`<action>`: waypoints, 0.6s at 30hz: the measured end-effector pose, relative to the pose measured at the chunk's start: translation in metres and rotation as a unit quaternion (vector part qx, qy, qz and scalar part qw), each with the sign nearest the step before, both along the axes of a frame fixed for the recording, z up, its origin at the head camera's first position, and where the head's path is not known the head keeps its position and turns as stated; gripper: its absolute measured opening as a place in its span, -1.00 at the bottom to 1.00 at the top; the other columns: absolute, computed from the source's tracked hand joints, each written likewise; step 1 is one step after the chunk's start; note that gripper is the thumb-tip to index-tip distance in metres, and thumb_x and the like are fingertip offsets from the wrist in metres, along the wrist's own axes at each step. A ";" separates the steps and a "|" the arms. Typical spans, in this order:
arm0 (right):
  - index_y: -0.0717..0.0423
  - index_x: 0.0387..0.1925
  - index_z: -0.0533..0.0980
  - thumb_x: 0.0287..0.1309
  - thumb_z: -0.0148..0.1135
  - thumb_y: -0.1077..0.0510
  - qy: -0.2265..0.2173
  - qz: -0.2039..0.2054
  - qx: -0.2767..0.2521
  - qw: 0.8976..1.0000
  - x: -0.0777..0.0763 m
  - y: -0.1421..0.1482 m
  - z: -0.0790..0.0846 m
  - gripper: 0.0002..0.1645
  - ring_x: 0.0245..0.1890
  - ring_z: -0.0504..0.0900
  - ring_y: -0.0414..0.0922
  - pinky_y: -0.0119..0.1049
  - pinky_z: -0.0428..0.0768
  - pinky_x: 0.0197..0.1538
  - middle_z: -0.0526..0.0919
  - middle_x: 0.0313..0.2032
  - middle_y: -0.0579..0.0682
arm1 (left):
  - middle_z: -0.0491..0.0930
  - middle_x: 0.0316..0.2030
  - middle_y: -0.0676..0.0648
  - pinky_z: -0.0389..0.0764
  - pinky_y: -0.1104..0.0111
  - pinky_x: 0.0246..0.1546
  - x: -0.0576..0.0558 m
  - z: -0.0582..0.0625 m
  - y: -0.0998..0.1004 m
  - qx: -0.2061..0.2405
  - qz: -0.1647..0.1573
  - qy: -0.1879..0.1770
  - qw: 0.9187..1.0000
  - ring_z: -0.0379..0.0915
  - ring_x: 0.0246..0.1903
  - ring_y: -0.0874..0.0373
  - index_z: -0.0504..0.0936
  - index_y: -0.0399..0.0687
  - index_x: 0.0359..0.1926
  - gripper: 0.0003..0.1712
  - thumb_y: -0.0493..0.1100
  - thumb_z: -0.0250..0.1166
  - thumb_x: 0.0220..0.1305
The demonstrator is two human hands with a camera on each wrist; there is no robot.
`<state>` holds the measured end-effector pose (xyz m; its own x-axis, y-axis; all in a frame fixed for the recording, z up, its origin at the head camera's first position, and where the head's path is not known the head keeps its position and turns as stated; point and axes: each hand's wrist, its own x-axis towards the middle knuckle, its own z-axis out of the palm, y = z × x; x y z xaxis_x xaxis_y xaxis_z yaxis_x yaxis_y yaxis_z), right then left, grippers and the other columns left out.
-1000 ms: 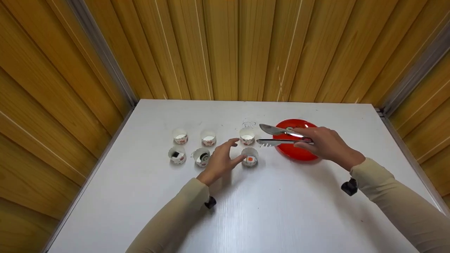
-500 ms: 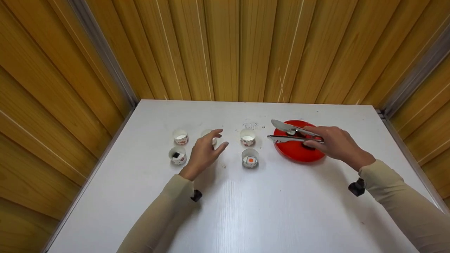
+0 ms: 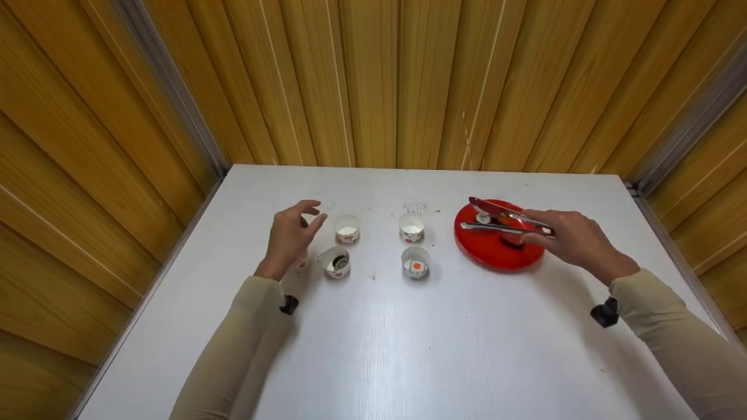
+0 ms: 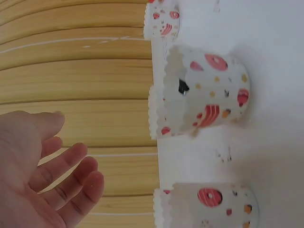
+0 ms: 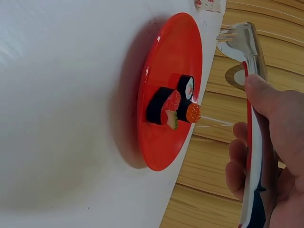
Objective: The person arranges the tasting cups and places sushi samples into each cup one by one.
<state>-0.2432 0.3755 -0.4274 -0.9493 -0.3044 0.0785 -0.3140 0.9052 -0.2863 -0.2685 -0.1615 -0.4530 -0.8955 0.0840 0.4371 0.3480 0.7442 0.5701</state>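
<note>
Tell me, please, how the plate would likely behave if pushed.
The plate may feel slick, given its glossy finish. Being wide and low, it would probably slide rather than tip. The sushi on its open surface might shift or topple.

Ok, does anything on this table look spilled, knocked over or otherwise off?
Nothing visible looks spilled or tipped. Dark scribbly marks do stand out on the white tabletop, just behind the far-row paper cup nearest the red plate, since the surface is mostly plain.

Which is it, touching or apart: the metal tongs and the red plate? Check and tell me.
Apart. The right wrist view shows it: the metal tongs are clear of the red plate, with wood-grain wall visible between them.
</note>
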 end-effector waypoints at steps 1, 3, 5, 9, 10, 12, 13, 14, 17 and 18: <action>0.05 0.42 0.45 0.26 0.40 -0.20 -0.001 -0.002 -0.001 1.000 0.000 0.002 0.000 -0.20 -0.10 0.58 0.13 0.00 0.63 -0.21 0.66 0.11 0.29 | 0.76 -0.09 -0.15 0.45 0.34 -0.47 -0.002 0.000 -0.005 0.001 0.005 -0.003 1.000 0.50 -0.49 0.13 0.68 -0.12 0.16 -0.62 -0.09 0.38 0.40; 0.05 0.42 0.45 0.27 0.39 -0.22 -0.001 -0.004 0.000 1.000 0.000 0.006 -0.001 -0.19 -0.11 0.58 0.13 -0.03 0.64 -0.22 0.66 0.12 0.30 | 0.75 -0.08 -0.18 0.47 0.31 -0.42 -0.005 0.000 -0.014 0.008 0.012 -0.009 1.000 0.54 -0.43 0.08 0.67 -0.13 0.16 -0.62 -0.09 0.39 0.40; 0.03 0.41 0.46 0.27 0.38 -0.23 -0.002 -0.008 0.000 1.000 0.000 0.009 -0.002 -0.20 -0.13 0.58 0.11 -0.09 0.62 -0.25 0.66 0.12 0.28 | 0.74 -0.05 -0.21 0.51 0.26 -0.35 -0.008 -0.001 -0.023 0.013 0.017 -0.012 1.000 0.56 -0.35 0.02 0.67 -0.14 0.16 -0.61 -0.09 0.39 0.39; 0.00 0.41 0.47 0.27 0.38 -0.22 -0.004 -0.010 0.005 1.000 0.001 0.017 -0.005 -0.22 -0.16 0.58 0.09 -0.13 0.61 -0.28 0.67 0.10 0.28 | 0.71 0.00 -0.26 0.55 0.11 -0.15 -0.015 -0.005 -0.038 0.018 0.023 -0.010 1.000 0.58 -0.19 -0.12 0.67 -0.20 0.15 -0.58 -0.12 0.43 0.35; 0.00 0.41 0.47 0.27 0.38 -0.22 -0.005 -0.011 0.006 1.000 0.001 0.019 -0.005 -0.23 -0.16 0.59 0.08 -0.12 0.63 -0.27 0.68 0.09 0.27 | 0.70 0.02 -0.26 0.55 0.07 -0.10 -0.017 -0.006 -0.041 0.019 0.024 -0.012 0.999 0.58 -0.15 -0.14 0.66 -0.21 0.16 -0.57 -0.12 0.43 0.34; -0.01 0.40 0.48 0.27 0.39 -0.20 -0.007 -0.012 0.009 1.000 0.001 0.022 -0.007 -0.24 -0.17 0.59 0.08 -0.09 0.64 -0.27 0.70 0.07 0.26 | 0.67 0.08 -0.26 0.52 0.02 0.00 -0.020 -0.008 -0.046 0.022 0.027 -0.023 0.999 0.55 -0.07 -0.16 0.65 -0.22 0.19 -0.53 -0.11 0.45 0.33; -0.01 0.40 0.48 0.28 0.39 -0.19 -0.007 -0.012 0.010 1.000 0.002 0.024 -0.008 -0.25 -0.17 0.60 0.07 -0.07 0.65 -0.26 0.70 0.05 0.25 | 0.65 0.12 -0.25 0.50 0.01 0.04 -0.022 -0.009 -0.049 0.025 0.028 -0.035 0.999 0.53 -0.03 -0.16 0.63 -0.22 0.21 -0.50 -0.09 0.45 0.33; -0.01 0.40 0.49 0.28 0.39 -0.18 -0.007 -0.013 0.011 1.000 0.002 0.025 -0.008 -0.27 -0.18 0.59 0.07 -0.06 0.65 -0.26 0.71 0.03 0.24 | 0.62 0.16 -0.24 0.49 0.00 0.08 -0.023 -0.011 -0.051 0.028 0.030 -0.049 0.998 0.51 0.02 -0.16 0.61 -0.21 0.24 -0.46 -0.07 0.45 0.33; -0.01 0.38 0.50 0.28 0.42 -0.11 0.000 -0.014 0.011 1.000 0.003 0.029 -0.010 -0.30 -0.21 0.60 0.05 -0.05 0.65 -0.28 0.74 -0.04 0.19 | 0.54 0.27 -0.22 0.47 -0.01 0.16 -0.027 -0.015 -0.058 0.033 0.034 -0.093 0.995 0.46 0.14 -0.19 0.53 -0.17 0.33 -0.36 -0.01 0.44 0.34; -0.01 0.37 0.51 0.27 0.43 -0.09 0.005 -0.013 0.013 1.000 0.004 0.030 -0.010 -0.31 -0.23 0.60 0.04 -0.06 0.65 -0.29 0.74 -0.06 0.18 | 0.51 0.30 -0.23 0.46 -0.02 0.18 -0.028 -0.016 -0.061 0.033 0.034 -0.106 0.993 0.45 0.17 -0.21 0.49 -0.17 0.37 -0.33 0.00 0.43 0.34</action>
<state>-0.2391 0.4059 -0.4378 -0.9561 -0.2821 0.0798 -0.2932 0.9200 -0.2603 -0.2962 -0.2224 -0.4693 -0.9705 -0.0026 0.2412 0.1655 0.7203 0.6736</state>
